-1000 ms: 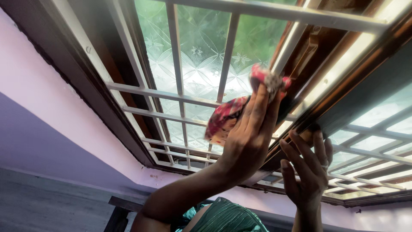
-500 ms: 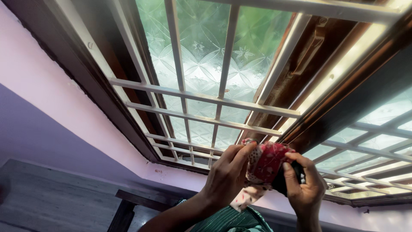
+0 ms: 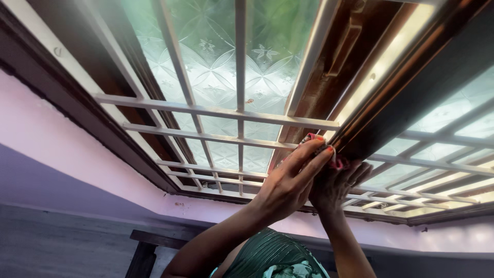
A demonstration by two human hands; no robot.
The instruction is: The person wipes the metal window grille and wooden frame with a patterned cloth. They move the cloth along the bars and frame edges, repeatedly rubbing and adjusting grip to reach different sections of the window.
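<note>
Both hands are up at the window, meeting just right of centre in the frame. The left hand (image 3: pixel 288 183) lies flat, its fingers (image 3: pixel 309 157) straight and pressed side by side, pushing a red patterned cloth (image 3: pixel 315 139) against the dark wooden post (image 3: pixel 329 98) between the two window sections. Only scraps of that cloth show: a red edge above the fingertips, and another bit peeking out at the right of the hand. The right hand (image 3: pixel 334 185) sits just behind and to the right, touching the left one, its fingers (image 3: pixel 360 172) slightly curled and loosely spread up toward the post; whether they grip the cloth, I cannot tell, the left hand covers that.

The white metal grille (image 3: pixel 216 110) runs across the upper left and centre of the frame, its bars crossing in front of the frosted patterned glass (image 3: pixel 216 62), which glows green. A second grille section (image 3: pixel 437 164) stretches along the right side. The dark window frame (image 3: pixel 103 128) slants down the left, with the pale pink wall (image 3: pixel 62 149) below it. At the bottom centre, a green garment (image 3: pixel 272 257) and both forearms rise into view.
</note>
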